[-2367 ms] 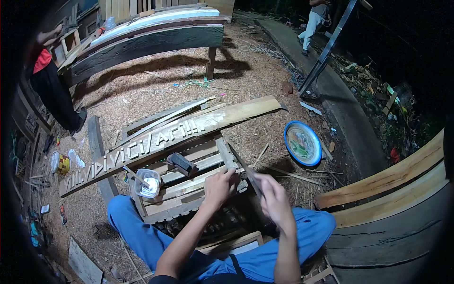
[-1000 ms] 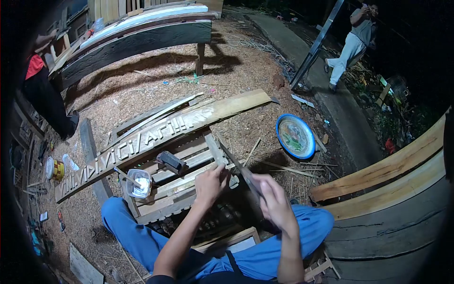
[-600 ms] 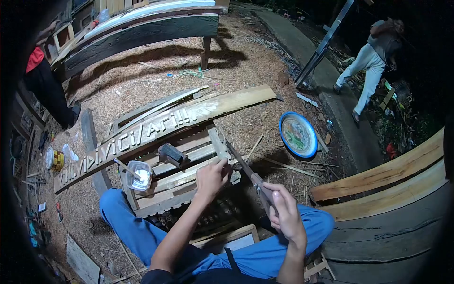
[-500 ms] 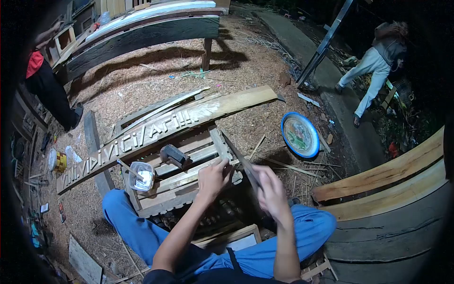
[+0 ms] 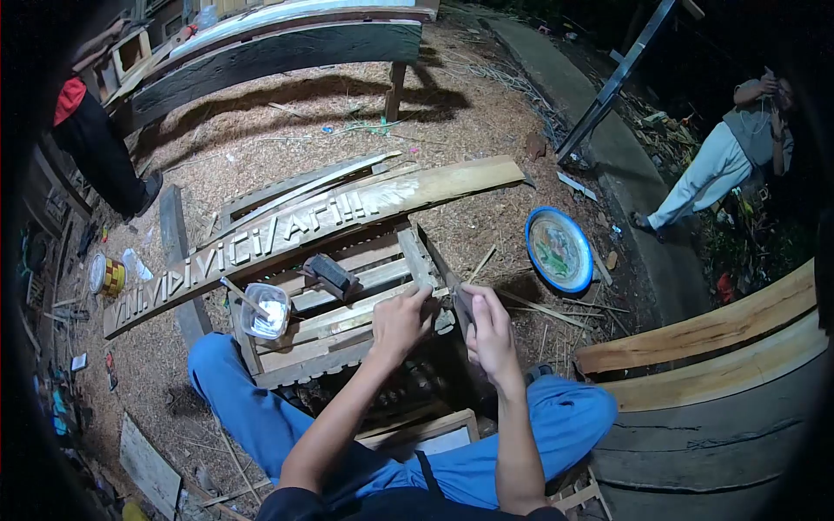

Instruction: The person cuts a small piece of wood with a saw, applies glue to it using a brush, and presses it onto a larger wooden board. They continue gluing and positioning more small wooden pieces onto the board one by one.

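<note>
My left hand [image 5: 401,323] is closed at the right end of the slatted wooden frame [image 5: 317,363], its fingers pinching something too small to make out. Just to its right, my right hand [image 5: 491,334] is wrapped round a long dark tool [image 5: 461,300], whose far end points up and left past my left fingertips. On the slats lie a dark block [image 5: 330,276] and a clear tub [image 5: 265,311] of white paste with a stick in it. Behind them, a long board [image 5: 300,227] with raised wooden letters slants across the frame.
A blue-rimmed tray [image 5: 559,250] rests on the ground to the right. Curved planks [image 5: 695,334] lie at the right edge. A heavy bench [image 5: 278,69] stands behind, with one person [image 5: 100,156] at its left. Another person [image 5: 725,161] is on the path at upper right.
My right hand and the tool have moved forward and left, nearer my left hand, after back-and-forth shifts. The person on the path has moved right. The camera view has shifted slightly.
</note>
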Available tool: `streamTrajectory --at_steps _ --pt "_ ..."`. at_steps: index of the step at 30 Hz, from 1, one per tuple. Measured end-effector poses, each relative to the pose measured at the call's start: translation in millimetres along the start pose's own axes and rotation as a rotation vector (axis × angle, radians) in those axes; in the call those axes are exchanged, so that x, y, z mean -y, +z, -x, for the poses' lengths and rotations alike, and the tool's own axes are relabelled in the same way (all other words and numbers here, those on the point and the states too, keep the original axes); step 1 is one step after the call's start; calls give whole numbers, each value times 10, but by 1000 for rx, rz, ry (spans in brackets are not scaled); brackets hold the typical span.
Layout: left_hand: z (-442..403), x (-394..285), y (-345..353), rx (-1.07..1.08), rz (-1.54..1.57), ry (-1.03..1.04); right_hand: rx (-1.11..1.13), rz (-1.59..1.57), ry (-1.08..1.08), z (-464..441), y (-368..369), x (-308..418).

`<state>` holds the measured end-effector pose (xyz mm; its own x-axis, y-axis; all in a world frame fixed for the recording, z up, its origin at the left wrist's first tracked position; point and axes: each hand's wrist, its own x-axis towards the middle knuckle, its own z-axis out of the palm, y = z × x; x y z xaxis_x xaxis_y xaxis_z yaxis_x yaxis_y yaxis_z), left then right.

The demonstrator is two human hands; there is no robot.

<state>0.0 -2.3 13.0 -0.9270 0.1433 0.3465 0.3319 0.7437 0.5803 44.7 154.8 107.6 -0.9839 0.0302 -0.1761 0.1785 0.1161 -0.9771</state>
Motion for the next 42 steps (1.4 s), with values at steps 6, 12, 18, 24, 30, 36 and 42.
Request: streamTrajectory --at_steps 6,12,18,24,30,36,42 --pt "-22 45 31 26 36 -34 -2 -53 106 818 -242 215" --pt "6 10 -1 26 11 -5 8 96 -83 45 -65 -121" --pt "-29 -9 -24 54 7 -60 41 -18 62 554 -194 142" --pt "-17 -1 -24 17 27 -18 24 33 -16 335 -106 22" --pt "-4 -1 -27 22 78 -90 39 83 19 340 -154 93" --pt "-5 48 27 12 35 -20 0 -30 78 745 -186 183" --pt "11 68 67 -19 84 -52 14 123 5 311 -10 75"
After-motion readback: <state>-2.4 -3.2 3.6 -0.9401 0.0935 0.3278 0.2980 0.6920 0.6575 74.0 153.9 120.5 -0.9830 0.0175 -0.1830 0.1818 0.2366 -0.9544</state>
